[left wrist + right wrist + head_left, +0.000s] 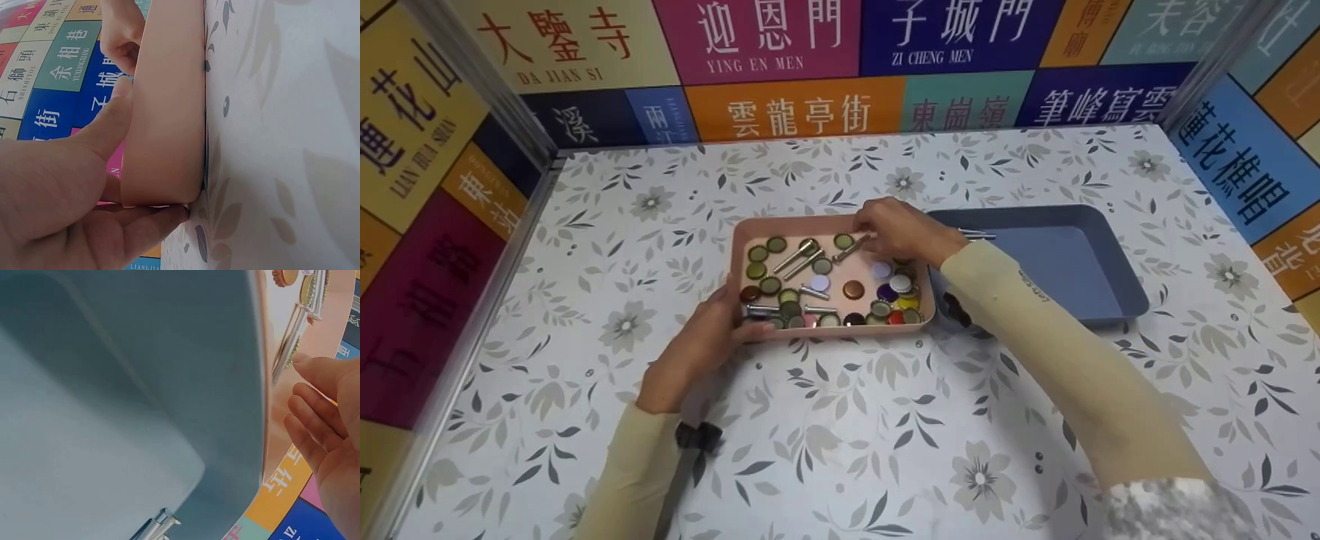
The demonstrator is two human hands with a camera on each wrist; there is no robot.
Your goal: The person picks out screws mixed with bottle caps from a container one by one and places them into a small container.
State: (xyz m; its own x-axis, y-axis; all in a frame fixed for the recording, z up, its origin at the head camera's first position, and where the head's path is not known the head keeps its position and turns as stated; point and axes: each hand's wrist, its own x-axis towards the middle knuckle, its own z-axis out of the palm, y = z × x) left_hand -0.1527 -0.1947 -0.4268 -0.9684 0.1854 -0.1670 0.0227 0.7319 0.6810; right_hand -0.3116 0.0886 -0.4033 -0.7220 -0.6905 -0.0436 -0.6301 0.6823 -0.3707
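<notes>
A pink tray (pixel 832 330) holds bottle caps (pixel 853 289) and several metal bolts (pixel 795 259). At its left end, my left hand (pixel 705 330) grips the tray, thumb at the near rim and fingers against the outer wall. In the left wrist view, that hand (pixel 84 180) wraps the tray corner. Over the tray's far right corner is my right hand (pixel 904 229), beside a slanted bolt (pixel 851 249). The right wrist view shows this hand (pixel 332 416) with loosely bent fingers, thumb tip close to a bolt (pixel 288 349), nothing visible between thumb and fingers.
A blue-grey tray (pixel 1057 262) stands to the right, touching or very near the pink one. Bolts (pixel 976 235) lie in its far left corner. Panels with printed signs (pixel 802 109) enclose the flower-patterned table (pixel 840 435) at the back and sides.
</notes>
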